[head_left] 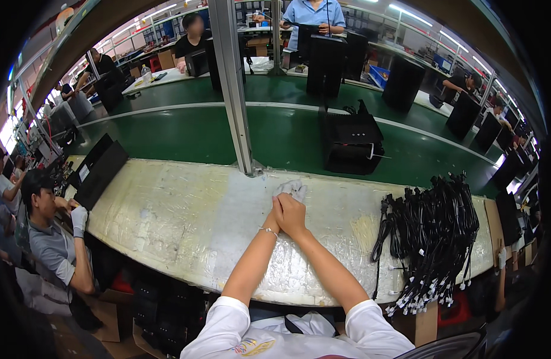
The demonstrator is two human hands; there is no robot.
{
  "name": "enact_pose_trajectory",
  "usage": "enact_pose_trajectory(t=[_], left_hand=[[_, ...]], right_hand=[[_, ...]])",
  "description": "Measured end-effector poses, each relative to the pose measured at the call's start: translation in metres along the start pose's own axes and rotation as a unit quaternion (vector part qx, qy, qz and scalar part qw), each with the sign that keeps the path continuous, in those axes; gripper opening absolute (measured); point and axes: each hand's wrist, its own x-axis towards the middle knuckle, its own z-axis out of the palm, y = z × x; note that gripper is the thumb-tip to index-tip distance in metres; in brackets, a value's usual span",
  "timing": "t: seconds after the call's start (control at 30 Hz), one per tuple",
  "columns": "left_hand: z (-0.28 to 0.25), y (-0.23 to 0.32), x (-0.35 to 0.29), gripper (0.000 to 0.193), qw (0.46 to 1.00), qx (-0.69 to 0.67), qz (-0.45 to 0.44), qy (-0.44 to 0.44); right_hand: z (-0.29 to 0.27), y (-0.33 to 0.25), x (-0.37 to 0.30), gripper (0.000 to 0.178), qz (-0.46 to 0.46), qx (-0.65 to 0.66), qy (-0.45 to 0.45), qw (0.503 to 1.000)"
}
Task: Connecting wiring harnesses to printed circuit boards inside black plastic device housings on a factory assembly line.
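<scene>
My two hands are clasped together above the middle of the worktable [174, 221]. My right hand [292, 215] is closed and folded against my left hand [276, 216], whose fingers are largely covered. No object shows between them. Just beyond my knuckles lies a crumpled white glove or cloth [296, 188]. To the right of my hands is a large heap of black cables [434, 224] with white connectors hanging toward the near edge. A small bundle of thin pale strips, like cable ties [363, 232], lies between my right forearm and the cables.
A metal post [236, 102] rises at the table's far edge. Past it runs a green conveyor [281, 134] bearing a black boxy housing [352, 140] and more upright black cases [326, 66]. A gloved co-worker [57, 230] handles a black panel [99, 170] at left; others work opposite.
</scene>
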Motion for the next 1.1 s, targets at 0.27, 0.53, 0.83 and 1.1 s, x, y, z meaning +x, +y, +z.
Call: enact_pose_trajectory(t=[0.27, 0.53, 0.83, 1.1], left_hand=[[0.006, -0.005, 0.003, 0.029, 0.983, -0.183, 0.019, 0.020], [0.012, -0.007, 0.003, 0.031, 0.931, -0.362, 0.018, 0.037], [0.018, -0.014, -0.010, 0.034, 0.827, -0.557, 0.009, 0.073], [0.021, -0.018, -0.001, 0.037, 0.702, -0.706, 0.002, 0.097]], right_hand=[[-0.003, -0.004, 0.000, 0.018, 0.030, 0.019, 0.006, 0.999], [-0.001, -0.006, 0.001, 0.015, 0.011, 0.013, 0.009, 1.000], [-0.002, -0.004, 0.000, 0.019, 0.009, -0.001, 0.003, 1.000], [-0.003, -0.003, 0.000, 0.019, 0.013, -0.004, 0.002, 1.000]])
